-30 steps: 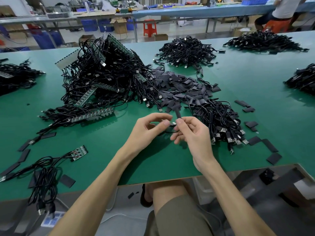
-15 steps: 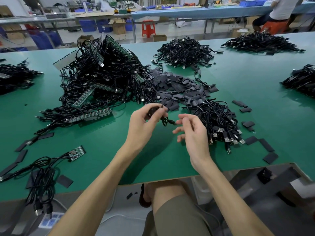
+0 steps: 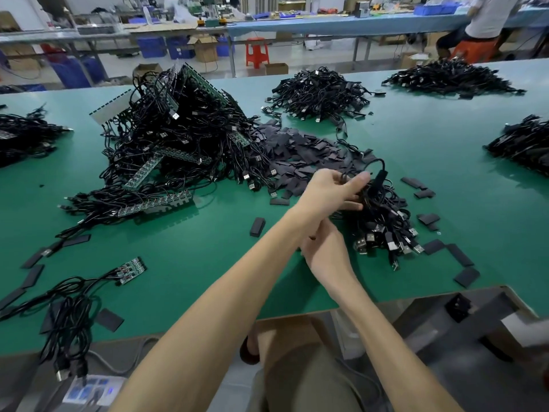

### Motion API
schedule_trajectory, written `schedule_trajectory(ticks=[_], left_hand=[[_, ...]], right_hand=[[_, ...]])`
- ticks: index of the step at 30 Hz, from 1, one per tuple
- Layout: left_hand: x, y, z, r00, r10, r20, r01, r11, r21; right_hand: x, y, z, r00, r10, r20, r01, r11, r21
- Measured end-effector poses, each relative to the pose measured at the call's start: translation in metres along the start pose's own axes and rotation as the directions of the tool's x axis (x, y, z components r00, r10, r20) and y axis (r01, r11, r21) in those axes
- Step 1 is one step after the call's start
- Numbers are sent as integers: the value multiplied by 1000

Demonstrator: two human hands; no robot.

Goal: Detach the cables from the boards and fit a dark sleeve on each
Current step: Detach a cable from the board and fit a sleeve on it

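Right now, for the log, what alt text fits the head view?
The left hand reaches across the right hand, holding a sleeved cable over a pile of cables on a green table. A tangle of cables and boards and loose dark sleeves lie behind.

We look from one head-worn camera, forward and down across the green table (image 3: 208, 254), whose near edge sits close below us; the wide lens seems to curve the far workbench (image 3: 326, 26).
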State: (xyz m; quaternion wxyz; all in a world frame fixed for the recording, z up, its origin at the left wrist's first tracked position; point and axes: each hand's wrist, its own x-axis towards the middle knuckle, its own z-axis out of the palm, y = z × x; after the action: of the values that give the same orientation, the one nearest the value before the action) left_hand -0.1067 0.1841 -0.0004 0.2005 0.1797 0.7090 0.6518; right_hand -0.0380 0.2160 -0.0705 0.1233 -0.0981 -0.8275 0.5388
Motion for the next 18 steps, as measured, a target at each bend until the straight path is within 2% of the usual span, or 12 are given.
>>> schedule_trajectory(ticks=[3,5,7,11,15,18], left_hand=[[1,-11,-10,989,115,-97,-105,989,100],[-1,-18,-20,985,135,-104,-105,962,253],[-4,-24,-24,984,142,-112,-89,919,385],[-1,-30,-19,970,177,-169,-72,866,495],[9,-32,-15,989,63,-132,6,884,468],[13,-35,-11,987,55,-153,18,898,439]], right_hand=[[0,-4,-1,999,6,-32,-5,999,33],[0,-7,1,1000,8,-8,-8,1000,-2],[0,-7,2,1000,9,3,-8,994,-109],[-3,-8,-1,1000,24,-15,-26,990,-139],[-4,-9,-4,997,61,-51,-65,994,-91],[-4,-9,-3,991,78,-108,-85,994,-67]])
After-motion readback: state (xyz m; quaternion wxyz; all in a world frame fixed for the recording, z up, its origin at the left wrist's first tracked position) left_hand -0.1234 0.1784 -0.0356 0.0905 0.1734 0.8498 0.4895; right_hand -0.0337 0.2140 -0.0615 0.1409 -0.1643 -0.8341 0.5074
